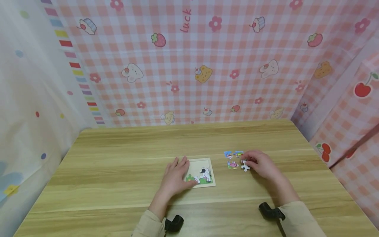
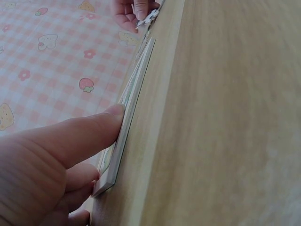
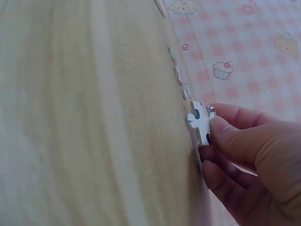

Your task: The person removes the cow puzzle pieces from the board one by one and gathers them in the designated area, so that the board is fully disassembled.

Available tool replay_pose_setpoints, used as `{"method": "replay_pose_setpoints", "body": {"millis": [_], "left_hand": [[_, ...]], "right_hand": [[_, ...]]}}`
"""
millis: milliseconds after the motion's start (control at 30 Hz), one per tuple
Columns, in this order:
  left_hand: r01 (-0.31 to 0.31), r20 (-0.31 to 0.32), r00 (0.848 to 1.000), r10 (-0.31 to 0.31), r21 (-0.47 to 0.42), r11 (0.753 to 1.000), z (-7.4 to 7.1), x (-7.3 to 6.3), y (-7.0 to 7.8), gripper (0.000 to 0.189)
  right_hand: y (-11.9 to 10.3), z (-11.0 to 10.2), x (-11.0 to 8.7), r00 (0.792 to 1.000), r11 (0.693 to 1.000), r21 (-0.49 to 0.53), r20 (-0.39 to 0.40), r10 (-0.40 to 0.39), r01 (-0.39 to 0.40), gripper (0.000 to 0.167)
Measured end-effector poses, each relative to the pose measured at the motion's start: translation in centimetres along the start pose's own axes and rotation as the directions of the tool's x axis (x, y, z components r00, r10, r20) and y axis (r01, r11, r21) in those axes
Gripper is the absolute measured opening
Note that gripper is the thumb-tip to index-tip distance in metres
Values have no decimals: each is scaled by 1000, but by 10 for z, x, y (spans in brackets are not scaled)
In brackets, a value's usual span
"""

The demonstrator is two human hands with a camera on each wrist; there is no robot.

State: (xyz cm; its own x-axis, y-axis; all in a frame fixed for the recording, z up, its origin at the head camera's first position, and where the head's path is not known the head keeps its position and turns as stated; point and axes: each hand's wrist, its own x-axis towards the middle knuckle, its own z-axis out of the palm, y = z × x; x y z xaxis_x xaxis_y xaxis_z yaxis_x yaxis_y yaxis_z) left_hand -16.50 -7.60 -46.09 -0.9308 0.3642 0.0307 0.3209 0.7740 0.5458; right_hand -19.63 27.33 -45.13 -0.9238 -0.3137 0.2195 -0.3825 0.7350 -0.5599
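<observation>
- Puzzle tray [image 1: 196,165]: flat on the worktop [image 1: 118,171], with green and black-and-white pieces [image 1: 206,174] lying in its near part and up its right side.
- Left grip [image 1: 174,179]: at the tray's left side, fingers extended and unclenched, thumb resting on the near edge.
- Right grip [image 1: 262,164]: right of the tray, pinching a white puzzle piece [image 1: 244,166] between thumb and fingers.
- Loose colourful pieces [image 1: 232,164]: right of the tray, between it and the right grip.
- Checked cloth [image 1: 183,98]: beyond the tray, behind the worktop.
</observation>
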Motion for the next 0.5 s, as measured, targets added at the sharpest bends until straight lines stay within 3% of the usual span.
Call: {"method": "replay_pose_setpoints", "body": {"millis": [167, 500], "left_hand": [[-1, -2, 1000, 1, -2, 1000, 0, 0, 0, 84], [-2, -1, 1000, 2, -5, 1000, -1, -1, 0, 83]], "right_hand": [[1, 3, 2, 999, 998, -60, -19, -31, 30, 16], [-2, 5, 5, 999, 995, -101, -24, -22, 19, 14]]}}
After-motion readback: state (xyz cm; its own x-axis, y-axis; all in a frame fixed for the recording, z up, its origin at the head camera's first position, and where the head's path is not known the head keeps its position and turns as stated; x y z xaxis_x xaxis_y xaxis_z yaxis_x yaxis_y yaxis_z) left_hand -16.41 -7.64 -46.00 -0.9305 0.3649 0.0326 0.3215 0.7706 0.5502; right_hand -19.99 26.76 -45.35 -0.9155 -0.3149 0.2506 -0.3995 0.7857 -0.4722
